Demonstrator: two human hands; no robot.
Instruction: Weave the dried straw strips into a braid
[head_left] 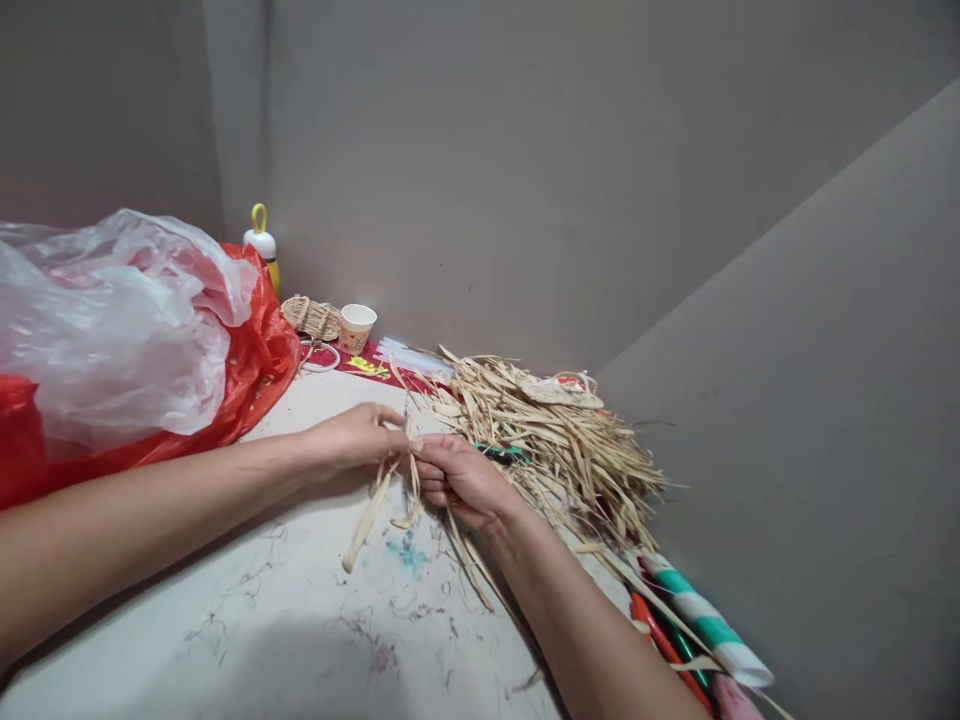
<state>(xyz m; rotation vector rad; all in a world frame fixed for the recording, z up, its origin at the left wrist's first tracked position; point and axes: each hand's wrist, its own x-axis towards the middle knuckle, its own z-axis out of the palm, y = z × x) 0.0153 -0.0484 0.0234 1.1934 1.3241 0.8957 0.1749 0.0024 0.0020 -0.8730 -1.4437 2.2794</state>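
Beside two hands [463, 480], one straw heap [555, 425]

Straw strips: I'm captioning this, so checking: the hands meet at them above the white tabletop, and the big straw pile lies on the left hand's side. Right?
Not quite: the straw pile lies beside the right hand, as the head view shows. The left hand does meet it at the straw strips above the white tabletop.
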